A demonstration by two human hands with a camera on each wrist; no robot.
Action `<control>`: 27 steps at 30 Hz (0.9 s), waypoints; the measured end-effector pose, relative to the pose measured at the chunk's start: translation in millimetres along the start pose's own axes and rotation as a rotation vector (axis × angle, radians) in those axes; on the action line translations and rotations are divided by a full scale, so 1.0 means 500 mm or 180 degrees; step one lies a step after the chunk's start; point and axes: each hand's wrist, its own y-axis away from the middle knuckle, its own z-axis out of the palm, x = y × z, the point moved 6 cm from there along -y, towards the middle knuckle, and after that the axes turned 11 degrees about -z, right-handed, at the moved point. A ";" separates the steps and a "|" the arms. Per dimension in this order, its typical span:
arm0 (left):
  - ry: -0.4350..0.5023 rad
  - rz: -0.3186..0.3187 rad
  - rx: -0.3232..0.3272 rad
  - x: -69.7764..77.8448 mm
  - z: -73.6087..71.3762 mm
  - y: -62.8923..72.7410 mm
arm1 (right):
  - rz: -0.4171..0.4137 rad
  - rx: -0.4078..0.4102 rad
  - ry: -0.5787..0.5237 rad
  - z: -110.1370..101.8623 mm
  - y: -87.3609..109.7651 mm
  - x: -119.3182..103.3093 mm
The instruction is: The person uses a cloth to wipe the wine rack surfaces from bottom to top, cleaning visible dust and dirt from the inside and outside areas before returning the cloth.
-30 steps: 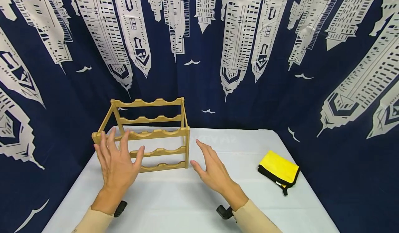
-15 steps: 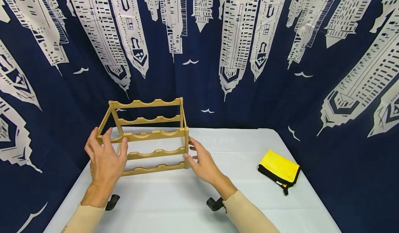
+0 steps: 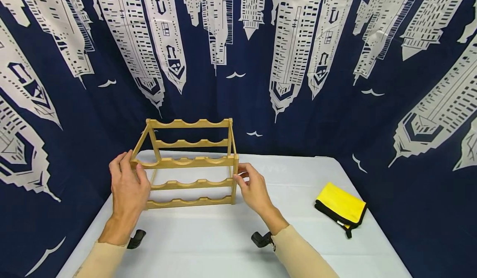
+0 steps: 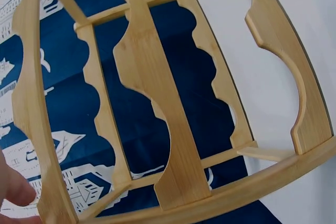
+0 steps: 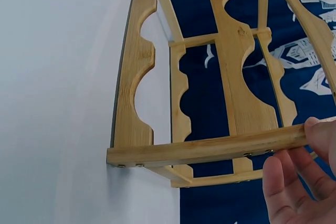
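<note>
A light wooden wine rack (image 3: pixel 186 162) with scalloped rails stands upright on the white table, toward the back left. At its left end my left hand (image 3: pixel 128 187) grips the upper front corner, thumb in front and fingers at the side; in the left wrist view only a bit of that hand (image 4: pixel 16 190) shows beside a rail. My right hand (image 3: pixel 255 187) pinches the front upright at the right end. The right wrist view has its thumb (image 5: pixel 321 135) on one side of that upright and the fingers curled under the other.
A folded yellow piece with black edging (image 3: pixel 340 203) lies on the right of the white table (image 3: pixel 208 245). Behind the table hangs a navy curtain (image 3: pixel 223 100) printed with white buildings. Black wrist-worn pieces (image 3: pixel 261 239) sit under both forearms.
Both hands have come in from in front of the rack to its two ends and taken hold. The rack has shifted slightly right against the curtain. The head view has turned a little.
</note>
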 end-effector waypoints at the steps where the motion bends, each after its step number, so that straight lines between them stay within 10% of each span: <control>1: -0.0008 0.0006 0.0004 0.001 -0.001 0.000 | -0.0005 0.0003 0.0003 -0.004 0.001 0.001; 16: 0.0083 0.0387 -0.0142 0.040 0.015 0.003 | 0.0099 0.0158 0.0204 -0.090 0.033 0.028; 27: 0.0284 0.0660 -0.0692 0.063 0.040 0.022 | 0.0209 0.0306 0.0400 -0.149 0.073 0.058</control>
